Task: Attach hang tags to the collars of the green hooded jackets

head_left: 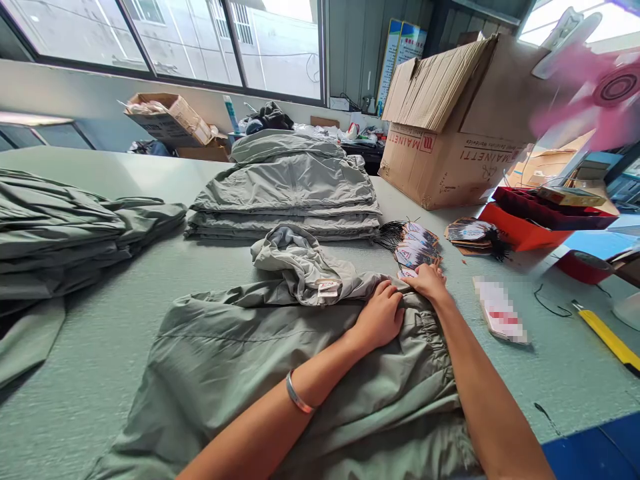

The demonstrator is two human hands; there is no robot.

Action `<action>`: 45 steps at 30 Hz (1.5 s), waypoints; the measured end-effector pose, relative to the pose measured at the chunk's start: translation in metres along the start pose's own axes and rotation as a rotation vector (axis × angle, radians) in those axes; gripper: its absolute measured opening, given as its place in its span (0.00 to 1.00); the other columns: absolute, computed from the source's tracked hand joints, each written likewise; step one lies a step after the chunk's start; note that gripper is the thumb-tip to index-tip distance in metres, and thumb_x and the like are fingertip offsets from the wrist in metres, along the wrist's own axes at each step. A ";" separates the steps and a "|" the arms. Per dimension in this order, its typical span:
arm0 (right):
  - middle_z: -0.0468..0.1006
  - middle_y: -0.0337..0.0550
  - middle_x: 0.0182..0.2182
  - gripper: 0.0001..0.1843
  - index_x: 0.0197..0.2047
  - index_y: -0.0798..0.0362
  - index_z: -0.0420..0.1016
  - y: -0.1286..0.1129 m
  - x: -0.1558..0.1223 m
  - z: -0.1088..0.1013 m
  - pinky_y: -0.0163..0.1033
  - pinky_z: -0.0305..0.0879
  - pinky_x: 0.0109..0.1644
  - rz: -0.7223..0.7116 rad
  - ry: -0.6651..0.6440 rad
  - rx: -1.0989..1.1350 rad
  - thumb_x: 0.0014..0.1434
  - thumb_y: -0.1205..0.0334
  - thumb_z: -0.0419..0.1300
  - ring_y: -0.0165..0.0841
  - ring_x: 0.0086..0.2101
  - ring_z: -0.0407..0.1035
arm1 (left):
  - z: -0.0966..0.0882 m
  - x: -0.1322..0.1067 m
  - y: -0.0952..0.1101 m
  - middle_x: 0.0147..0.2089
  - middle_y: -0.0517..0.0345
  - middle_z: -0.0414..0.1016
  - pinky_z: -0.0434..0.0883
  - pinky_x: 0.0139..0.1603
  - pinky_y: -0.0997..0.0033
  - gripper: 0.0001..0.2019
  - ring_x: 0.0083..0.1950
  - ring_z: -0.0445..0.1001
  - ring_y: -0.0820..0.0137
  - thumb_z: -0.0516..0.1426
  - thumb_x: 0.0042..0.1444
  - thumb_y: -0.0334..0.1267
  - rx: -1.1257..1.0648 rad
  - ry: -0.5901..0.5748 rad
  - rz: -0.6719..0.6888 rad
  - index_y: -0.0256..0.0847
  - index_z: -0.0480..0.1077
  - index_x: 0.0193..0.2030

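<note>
A grey-green jacket (235,360) lies spread on the table in front of me, its collar bunched at the top with a white label (328,289) showing. My left hand (380,317), a silver bracelet on its wrist, rests on the jacket near its upper right edge with the fingers curled into the fabric. Just beyond it, my right hand (427,283) is closed at the jacket's edge, with a hang tag (407,273) at its fingers. The fingertips are partly hidden. A pile of hang tags (416,243) with black strings lies right behind that hand.
Folded jackets (290,180) are stacked behind, and more green garments (55,233) lie at left. On the right are another tag bundle (470,233), an orange box (525,227), red tape (584,267), a yellow cutter (605,333), a large carton (450,127) and a pink fan (613,87).
</note>
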State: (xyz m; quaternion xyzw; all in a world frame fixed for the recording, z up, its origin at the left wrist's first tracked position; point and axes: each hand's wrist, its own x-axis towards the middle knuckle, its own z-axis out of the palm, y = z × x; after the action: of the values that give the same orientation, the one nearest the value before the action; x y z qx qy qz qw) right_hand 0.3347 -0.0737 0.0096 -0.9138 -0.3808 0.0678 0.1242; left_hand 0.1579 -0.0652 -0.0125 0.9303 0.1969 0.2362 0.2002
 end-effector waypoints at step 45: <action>0.74 0.37 0.20 0.24 0.25 0.56 0.76 -0.077 -0.145 -0.002 0.34 0.57 0.25 -0.122 -0.763 1.259 0.36 0.44 0.74 0.26 0.20 0.63 | -0.092 -0.113 0.013 0.34 0.56 0.78 0.69 0.36 0.75 0.13 0.34 0.74 0.71 0.65 0.42 0.35 -1.269 0.200 -0.595 0.33 0.75 0.37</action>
State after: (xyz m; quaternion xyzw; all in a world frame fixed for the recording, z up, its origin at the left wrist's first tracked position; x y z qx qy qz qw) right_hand 0.1812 -0.1248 0.0368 -0.5595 -0.3368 0.5794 0.4877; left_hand 0.0221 -0.1027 0.0273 0.5146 0.2847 0.3250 0.7406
